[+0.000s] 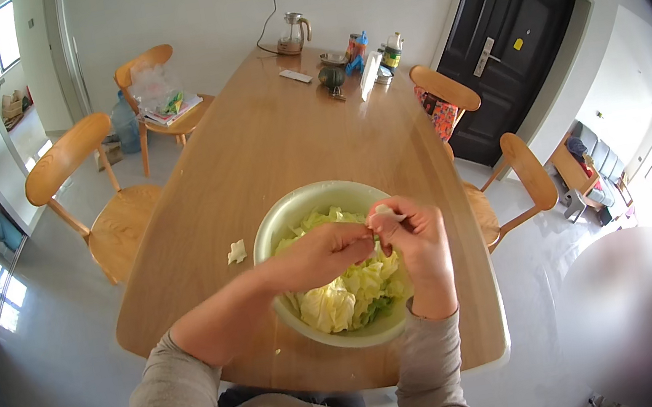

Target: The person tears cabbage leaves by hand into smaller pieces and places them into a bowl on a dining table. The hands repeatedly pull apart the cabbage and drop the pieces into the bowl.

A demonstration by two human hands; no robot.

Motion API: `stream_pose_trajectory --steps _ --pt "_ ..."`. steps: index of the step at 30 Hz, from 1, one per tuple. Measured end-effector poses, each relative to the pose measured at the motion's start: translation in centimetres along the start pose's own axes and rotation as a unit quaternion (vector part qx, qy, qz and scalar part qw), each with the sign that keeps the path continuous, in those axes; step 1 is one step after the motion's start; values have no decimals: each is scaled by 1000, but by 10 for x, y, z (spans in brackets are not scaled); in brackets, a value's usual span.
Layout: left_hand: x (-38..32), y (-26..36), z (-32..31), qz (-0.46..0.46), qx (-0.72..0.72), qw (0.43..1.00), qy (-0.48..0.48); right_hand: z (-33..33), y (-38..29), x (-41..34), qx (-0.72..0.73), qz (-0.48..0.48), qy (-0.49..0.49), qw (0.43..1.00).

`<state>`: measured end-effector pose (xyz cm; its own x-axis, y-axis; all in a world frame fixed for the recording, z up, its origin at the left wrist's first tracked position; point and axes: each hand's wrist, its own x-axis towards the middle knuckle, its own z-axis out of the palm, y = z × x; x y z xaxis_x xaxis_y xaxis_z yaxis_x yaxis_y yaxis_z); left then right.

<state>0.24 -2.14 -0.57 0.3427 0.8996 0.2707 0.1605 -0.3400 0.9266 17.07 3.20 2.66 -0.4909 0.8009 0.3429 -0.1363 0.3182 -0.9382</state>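
A pale green bowl (379, 337) sits on the near end of the wooden table, filled with torn leaves of cabbage (330, 308). Above it, my right hand (417, 234) holds a small whitish piece of cabbage (387, 213) between thumb and fingers. My left hand (324, 255) reaches across the bowl, its fingertips pinched together against the right fingers at that same piece. The hands hide the contact and part of the leaves. Left of the bowl, a pale cabbage scrap (236, 252) lies on the tabletop.
Wooden chairs (118, 227) stand along both sides of the table (290, 139). At its far end are a glass kettle (293, 35), a dark green squash (331, 76), a white remote-like object (295, 76) and bottles (393, 52). A blurred shape (644, 313) covers the lower right.
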Motion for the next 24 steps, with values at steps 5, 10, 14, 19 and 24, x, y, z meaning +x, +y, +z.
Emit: stream_pose_trajectory --steps 5,10,14,19,24 --pt "-6 13 -31 48 158 986 18 -27 -6 0 95 -118 141 978" --pt "-7 8 -34 30 187 982 -19 -63 -20 -47 -11 -183 248 951" --pt "-2 -19 -35 28 224 974 7 -95 5 -120 -111 -111 438 885" --pt "-10 -28 -48 -160 573 803 -33 -154 46 -236 -281 2 562 778" --pt "-7 -42 -44 -175 646 741 -59 -208 110 -337 -282 187 547 766"
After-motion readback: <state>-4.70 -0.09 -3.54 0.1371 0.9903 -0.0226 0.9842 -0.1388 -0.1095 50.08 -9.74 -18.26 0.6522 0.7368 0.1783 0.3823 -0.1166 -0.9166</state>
